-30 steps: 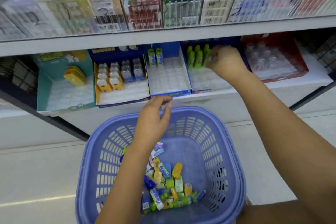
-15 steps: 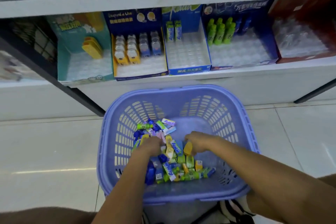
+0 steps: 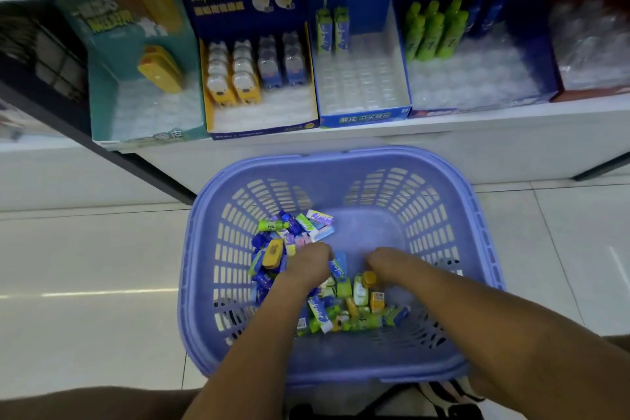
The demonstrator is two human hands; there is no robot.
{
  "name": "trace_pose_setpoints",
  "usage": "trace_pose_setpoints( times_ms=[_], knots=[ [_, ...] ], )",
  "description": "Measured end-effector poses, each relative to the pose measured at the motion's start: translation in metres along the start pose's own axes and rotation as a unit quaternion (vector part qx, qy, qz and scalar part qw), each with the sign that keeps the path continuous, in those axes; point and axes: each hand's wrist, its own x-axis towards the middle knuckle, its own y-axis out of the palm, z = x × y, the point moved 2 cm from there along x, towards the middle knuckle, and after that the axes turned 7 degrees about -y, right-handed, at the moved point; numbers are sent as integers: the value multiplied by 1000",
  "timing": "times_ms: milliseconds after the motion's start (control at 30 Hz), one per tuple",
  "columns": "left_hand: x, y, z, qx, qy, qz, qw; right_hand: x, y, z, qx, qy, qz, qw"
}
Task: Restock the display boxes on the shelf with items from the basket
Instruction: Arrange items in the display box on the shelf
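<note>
Purple basket (image 3: 341, 156) — left hand (image 3: 312, 266) and right hand (image 3: 387, 262) among its packets (image 3: 358, 293) — each grip unclear

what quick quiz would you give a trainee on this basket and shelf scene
1. True or false: the left hand and the right hand are both down inside the basket.
2. Counting boxes from the left, where do the green bottles stand? A first, B third, C fourth.
3. How many tall packs stand at the back of the blue and white box?
Key: 1 true; 2 C; 3 two.
</note>
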Motion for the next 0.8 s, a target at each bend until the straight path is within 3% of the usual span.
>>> trace_pose_setpoints(
  times_ms=[100, 400, 567, 667, 800],
  knots=[
    [8, 13, -19, -4, 56, 10, 998, -9, -24, -2, 7, 24, 51, 998],
    [18, 62, -62, 158, 189, 44, 968, -33, -78, -24, 159, 68, -35, 984],
    [21, 74, -72, 176, 183, 68, 965, -39, -98, -27, 182, 25, -75, 980],
    [21, 73, -70, 115, 155, 83, 978, -44, -107, -27, 190, 2, -78, 979],
    [17, 63, -61, -104, 76, 118, 985, -56, -118, -23, 256, -36, -101, 961]
  ],
)
